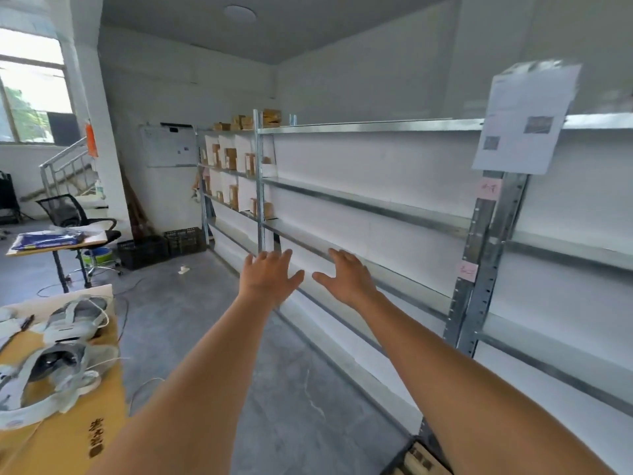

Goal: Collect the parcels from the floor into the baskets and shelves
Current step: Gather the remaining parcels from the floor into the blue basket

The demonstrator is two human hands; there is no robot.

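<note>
Nearest, a cardboard box (85, 406) at lower left. Both arms reach forward: left hand (269, 274) and right hand (346, 275) spread, holding nothing, before metal shelves (376, 204). Beyond, grey floor (205, 320), black baskets (164, 246), brown parcels (233, 159) on far shelves.

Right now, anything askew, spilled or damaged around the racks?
Little stands out. The paper sheet on the near rack upright hangs tilted, its top blurred. A small white object lies loose on the floor near the black crates. Both hands, left hand and right hand, are empty.
</note>
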